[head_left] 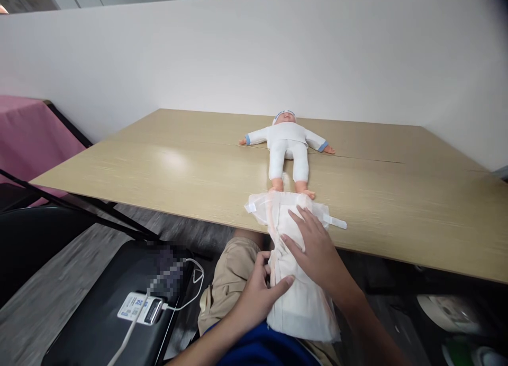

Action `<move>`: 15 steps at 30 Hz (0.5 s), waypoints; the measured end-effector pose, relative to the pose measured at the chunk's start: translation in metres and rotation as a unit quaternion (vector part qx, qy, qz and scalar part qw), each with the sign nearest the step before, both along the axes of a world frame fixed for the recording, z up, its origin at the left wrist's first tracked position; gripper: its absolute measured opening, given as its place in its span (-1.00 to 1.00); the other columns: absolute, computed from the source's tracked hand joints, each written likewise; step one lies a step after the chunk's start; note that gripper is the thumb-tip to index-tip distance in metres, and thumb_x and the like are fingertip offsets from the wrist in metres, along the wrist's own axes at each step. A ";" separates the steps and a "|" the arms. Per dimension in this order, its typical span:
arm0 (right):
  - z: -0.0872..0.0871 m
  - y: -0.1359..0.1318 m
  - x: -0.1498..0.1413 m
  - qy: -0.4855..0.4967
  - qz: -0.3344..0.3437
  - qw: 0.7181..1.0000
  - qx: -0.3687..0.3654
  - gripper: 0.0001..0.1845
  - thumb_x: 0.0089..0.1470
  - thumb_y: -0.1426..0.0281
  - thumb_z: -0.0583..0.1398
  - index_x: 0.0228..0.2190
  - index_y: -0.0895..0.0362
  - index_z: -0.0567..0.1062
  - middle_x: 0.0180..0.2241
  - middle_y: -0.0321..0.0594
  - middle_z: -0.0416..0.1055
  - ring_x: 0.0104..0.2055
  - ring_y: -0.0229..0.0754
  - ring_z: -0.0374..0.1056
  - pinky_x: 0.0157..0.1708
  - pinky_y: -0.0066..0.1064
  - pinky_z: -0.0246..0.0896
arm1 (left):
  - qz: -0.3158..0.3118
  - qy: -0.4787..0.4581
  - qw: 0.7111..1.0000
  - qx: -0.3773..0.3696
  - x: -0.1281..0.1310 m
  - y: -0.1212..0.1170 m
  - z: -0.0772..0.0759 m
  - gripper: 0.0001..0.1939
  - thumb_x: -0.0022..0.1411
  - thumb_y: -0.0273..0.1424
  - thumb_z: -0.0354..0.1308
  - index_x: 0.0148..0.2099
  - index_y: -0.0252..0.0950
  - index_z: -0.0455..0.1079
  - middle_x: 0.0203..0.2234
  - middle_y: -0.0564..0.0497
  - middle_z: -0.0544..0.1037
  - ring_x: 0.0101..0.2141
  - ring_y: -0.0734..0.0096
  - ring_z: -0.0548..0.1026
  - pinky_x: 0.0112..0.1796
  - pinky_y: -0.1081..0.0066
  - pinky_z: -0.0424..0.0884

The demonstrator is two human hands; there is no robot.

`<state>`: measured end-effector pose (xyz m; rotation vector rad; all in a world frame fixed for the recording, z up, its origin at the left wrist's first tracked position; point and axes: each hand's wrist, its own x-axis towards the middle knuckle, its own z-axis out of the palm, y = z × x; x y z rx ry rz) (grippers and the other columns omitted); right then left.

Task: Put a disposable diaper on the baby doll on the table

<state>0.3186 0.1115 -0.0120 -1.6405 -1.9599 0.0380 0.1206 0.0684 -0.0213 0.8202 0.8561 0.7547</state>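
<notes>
A white disposable diaper [296, 297] hangs over the near edge of the wooden table [159, 165], its top part on the table and the rest draped over my lap. My right hand [315, 247] lies flat on the diaper with its fingers spread. My left hand [257, 289] grips the diaper's left edge, thumb across the front. A baby doll [288, 146] in a white suit lies on its back just beyond the diaper, arms out, feet touching the diaper's top edge.
A white partition wall [254, 54] runs behind the table. A black case [103, 308] with a white power bank and cable sits at lower left. A pink cloth [27, 138] covers something at far left. Pale objects lie on the floor at lower right.
</notes>
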 end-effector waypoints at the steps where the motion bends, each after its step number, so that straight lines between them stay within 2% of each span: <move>1: -0.002 0.005 -0.001 -0.014 0.007 1.000 -0.015 -0.32 0.50 0.08 0.13 0.46 0.14 0.30 0.53 0.12 0.18 0.61 0.22 0.03 0.51 0.22 0.12 | -0.003 0.015 1.000 0.008 -0.002 -0.001 -0.001 -0.24 0.18 -0.01 0.57 0.17 -0.16 0.21 -0.10 -0.06 0.70 -0.13 0.20 0.69 -0.11 0.28 0.57; 4: -0.007 0.014 -0.006 -0.059 0.015 0.997 -0.042 -0.32 0.52 0.12 0.08 0.50 0.14 0.28 0.56 0.14 0.11 0.64 0.22 -0.05 0.55 0.26 -0.01 | -0.036 0.078 0.994 0.068 -0.011 0.000 0.003 -0.30 0.30 -0.02 0.47 0.27 -0.12 0.21 -0.03 -0.09 0.69 -0.05 0.12 0.68 -0.03 0.20 0.55; 6: -0.010 0.016 -0.010 -0.083 0.011 0.996 -0.040 -0.35 0.52 0.19 0.06 0.51 0.09 0.29 0.57 0.11 0.10 0.64 0.20 -0.06 0.55 0.27 -0.05 | -0.056 0.159 0.970 0.173 -0.021 0.008 0.012 -0.46 0.41 -0.05 0.36 0.27 -0.13 0.34 -0.02 -0.10 0.70 -0.02 0.07 0.66 0.02 0.17 0.50; 7: -0.010 0.017 -0.011 -0.090 0.009 0.995 -0.034 -0.35 0.51 0.22 0.06 0.51 0.07 0.29 0.57 0.08 0.10 0.64 0.19 -0.06 0.56 0.26 -0.05 | -0.063 0.208 0.946 0.241 -0.026 0.014 0.018 -0.58 0.46 -0.07 0.31 0.22 -0.14 0.43 -0.05 -0.11 0.70 -0.02 0.05 0.64 0.03 0.16 0.46; 9: -0.011 0.017 -0.014 -0.099 0.003 0.995 -0.022 -0.33 0.49 0.26 0.07 0.53 0.04 0.26 0.56 0.06 0.11 0.63 0.18 -0.04 0.56 0.23 -0.04 | -0.081 0.294 0.875 0.377 -0.038 0.035 0.031 -0.73 0.53 -0.13 0.20 0.06 -0.16 0.57 -0.13 -0.11 0.70 -0.07 0.05 0.60 0.03 0.14 0.39; 11: -0.010 0.019 -0.015 -0.103 -0.002 0.994 -0.018 -0.32 0.48 0.28 0.07 0.54 0.00 0.25 0.54 0.04 0.16 0.61 0.18 0.02 0.55 0.22 -0.03 | -0.099 0.347 0.797 0.484 -0.049 0.065 0.044 -0.71 0.58 -0.19 0.10 -0.04 -0.18 0.60 -0.17 -0.11 0.71 -0.12 0.08 0.56 0.03 0.13 0.35; 13: -0.009 0.023 -0.017 -0.105 -0.011 0.994 -0.021 -0.35 0.51 0.25 0.06 0.52 -0.04 0.29 0.52 0.05 0.20 0.57 0.19 0.08 0.54 0.23 -0.03 | -0.082 0.393 0.728 0.556 -0.057 0.104 0.054 -0.69 0.58 -0.22 0.06 -0.02 -0.21 0.60 -0.13 -0.14 0.71 -0.10 0.07 0.53 0.04 0.11 0.34; 15: -0.007 0.027 -0.018 -0.104 -0.018 0.994 -0.024 -0.38 0.53 0.17 0.05 0.50 -0.03 0.34 0.51 0.07 0.21 0.56 0.20 0.10 0.54 0.25 -0.06 | -0.070 0.428 0.677 0.595 -0.063 0.148 0.058 -0.67 0.58 -0.22 0.02 0.04 -0.24 0.58 -0.01 -0.19 0.68 -0.01 0.04 0.51 0.10 0.08 0.34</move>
